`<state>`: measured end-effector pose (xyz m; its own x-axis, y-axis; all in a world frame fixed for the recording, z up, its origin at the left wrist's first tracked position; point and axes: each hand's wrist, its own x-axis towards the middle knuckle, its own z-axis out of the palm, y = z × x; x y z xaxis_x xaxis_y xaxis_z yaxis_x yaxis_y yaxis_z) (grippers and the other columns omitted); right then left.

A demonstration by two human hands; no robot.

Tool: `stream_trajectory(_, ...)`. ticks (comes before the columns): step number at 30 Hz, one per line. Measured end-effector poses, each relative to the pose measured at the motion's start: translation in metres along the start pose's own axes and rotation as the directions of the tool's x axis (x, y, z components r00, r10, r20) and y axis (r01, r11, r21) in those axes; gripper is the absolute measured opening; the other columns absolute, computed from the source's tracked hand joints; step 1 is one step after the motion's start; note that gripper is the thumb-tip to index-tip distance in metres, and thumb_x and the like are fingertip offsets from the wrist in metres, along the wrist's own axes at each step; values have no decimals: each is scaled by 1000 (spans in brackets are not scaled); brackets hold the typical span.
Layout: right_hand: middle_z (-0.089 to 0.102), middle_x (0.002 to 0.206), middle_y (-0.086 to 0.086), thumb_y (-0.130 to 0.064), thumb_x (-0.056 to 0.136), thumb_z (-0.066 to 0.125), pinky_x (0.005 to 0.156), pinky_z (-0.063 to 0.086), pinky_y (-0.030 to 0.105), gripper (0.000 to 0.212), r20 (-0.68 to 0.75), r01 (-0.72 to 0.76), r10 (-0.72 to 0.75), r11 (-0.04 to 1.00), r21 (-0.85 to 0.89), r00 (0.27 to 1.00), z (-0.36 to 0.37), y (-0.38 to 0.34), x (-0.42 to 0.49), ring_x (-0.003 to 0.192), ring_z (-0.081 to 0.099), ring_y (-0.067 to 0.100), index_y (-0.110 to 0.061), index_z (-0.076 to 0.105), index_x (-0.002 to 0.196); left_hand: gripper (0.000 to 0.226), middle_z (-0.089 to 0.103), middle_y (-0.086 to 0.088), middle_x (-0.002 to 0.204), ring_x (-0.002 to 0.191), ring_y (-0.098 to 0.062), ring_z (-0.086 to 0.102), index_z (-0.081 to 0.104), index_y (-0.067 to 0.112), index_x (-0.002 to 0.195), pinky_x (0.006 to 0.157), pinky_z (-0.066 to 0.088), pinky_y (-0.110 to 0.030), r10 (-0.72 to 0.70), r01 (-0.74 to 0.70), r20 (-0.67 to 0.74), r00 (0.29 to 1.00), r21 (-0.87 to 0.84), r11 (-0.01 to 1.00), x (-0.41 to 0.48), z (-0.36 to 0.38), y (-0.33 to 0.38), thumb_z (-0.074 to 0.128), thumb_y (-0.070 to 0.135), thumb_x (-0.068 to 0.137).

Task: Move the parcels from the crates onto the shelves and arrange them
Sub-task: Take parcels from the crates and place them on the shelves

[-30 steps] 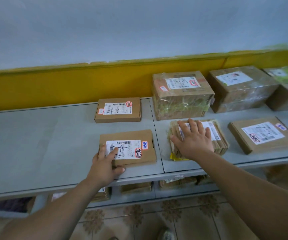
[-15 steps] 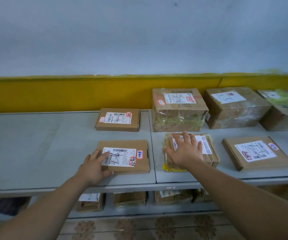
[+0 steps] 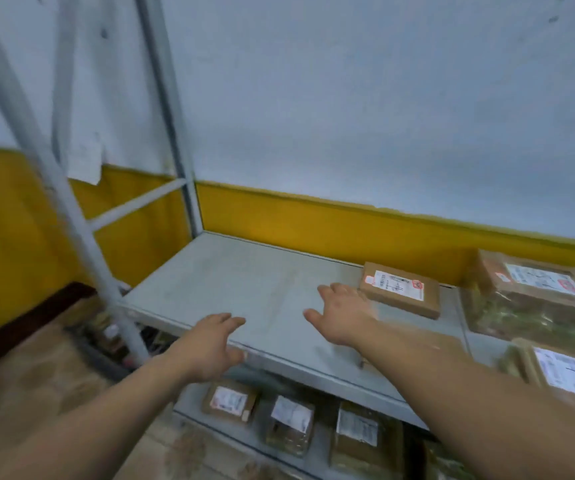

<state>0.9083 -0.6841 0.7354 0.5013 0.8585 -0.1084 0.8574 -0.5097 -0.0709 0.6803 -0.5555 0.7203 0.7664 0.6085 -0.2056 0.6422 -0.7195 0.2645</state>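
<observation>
My left hand (image 3: 206, 344) hovers open over the front edge of the grey metal shelf (image 3: 244, 282), holding nothing. Further in, my right hand (image 3: 343, 315) is also open and empty above the bare shelf top, just left of a flat brown parcel (image 3: 400, 289) with a white label. A bigger taped box (image 3: 535, 296) stands at the right. My right forearm partly covers another labelled parcel (image 3: 570, 375) at the right edge. The image is blurred by motion.
The lower shelf holds several small labelled parcels (image 3: 291, 422). Grey shelf uprights (image 3: 171, 109) and a crossbar rise at the left. Behind is a wall, yellow below and pale above. Patterned floor tiles (image 3: 36, 375) lie at the lower left.
Both hands have let go of the two front parcels and lifted off them. The view has swung left, so the left end of the shelf and its frame now show.
</observation>
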Motion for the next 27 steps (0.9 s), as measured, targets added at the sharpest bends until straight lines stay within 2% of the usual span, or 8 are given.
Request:
stream_trajectory(6, 43, 147, 12, -64, 94, 35, 107, 36, 46, 68, 57, 330, -328, 944, -22, 943, 4, -202, 22, 131, 41, 33, -20, 35, 146, 69, 31, 3, 154, 139, -20, 30, 30, 30, 149, 110, 33, -36, -192, 197, -62, 979, 84, 977, -97, -41, -134, 56, 51, 89)
stream_trajectory(9, 52, 133, 11, -63, 93, 38, 98, 42, 44, 62, 88, 473, -469, 881, -22, 879, 9, -283, 27, 119, 49, 31, -22, 43, 139, 71, 24, 0, 158, 145, -23, 21, 26, 32, 151, 115, 26, -38, -344, 351, -84, 935, 94, 932, -143, -46, -188, 54, 54, 90)
stream_trajectory(12, 51, 135, 12, -64, 93, 39, 96, 43, 44, 66, 129, 579, -573, 815, -16, 809, 19, -352, 36, 120, 49, 32, -21, 39, 144, 70, 21, -1, 160, 147, -24, 16, 23, 32, 152, 118, 22, -39, -441, 447, -78, 894, 91, 890, -177, -48, -234, 52, 54, 92)
stream_trajectory(14, 48, 140, 12, -65, 93, 40, 99, 43, 45, 71, 159, 621, -610, 784, -25, 776, 27, -393, 43, 125, 47, 33, -20, 37, 147, 69, 22, 0, 159, 147, -24, 17, 22, 32, 152, 117, 22, -38, -486, 490, -71, 871, 75, 868, -192, -49, -261, 50, 53, 93)
stream_trajectory(19, 52, 136, 8, -66, 90, 40, 95, 43, 46, 65, 216, 721, -695, 690, -65, 686, 46, -480, 89, 121, 50, 31, -23, 44, 139, 65, 23, 0, 159, 146, -23, 17, 24, 29, 152, 117, 22, -37, -560, 562, -57, 826, 18, 827, -189, -57, -324, 52, 46, 95)
stream_trajectory(21, 51, 136, 9, -67, 89, 40, 100, 42, 49, 67, 220, 731, -706, 680, -57, 674, 51, -510, 117, 124, 48, 32, -22, 44, 138, 65, 23, 1, 159, 146, -23, 19, 23, 29, 152, 117, 24, -38, -575, 577, -55, 816, 51, 815, -178, -65, -352, 50, 47, 95)
stream_trajectory(24, 51, 135, 11, -65, 89, 39, 96, 41, 47, 66, 222, 733, -708, 679, -45, 670, 53, -554, 165, 121, 48, 34, -19, 44, 136, 64, 26, 0, 157, 144, -24, 23, 24, 28, 151, 115, 27, -40, -599, 601, -57, 799, 85, 795, -158, -83, -394, 49, 47, 96)
stream_trajectory(27, 49, 136, 11, -61, 91, 39, 99, 37, 46, 63, 240, 738, -708, 671, -67, 665, 51, -591, 208, 123, 46, 34, -19, 44, 137, 63, 26, -1, 157, 144, -26, 22, 25, 27, 151, 115, 28, -41, -624, 624, -35, 780, 100, 775, -141, -103, -434, 48, 48, 96)
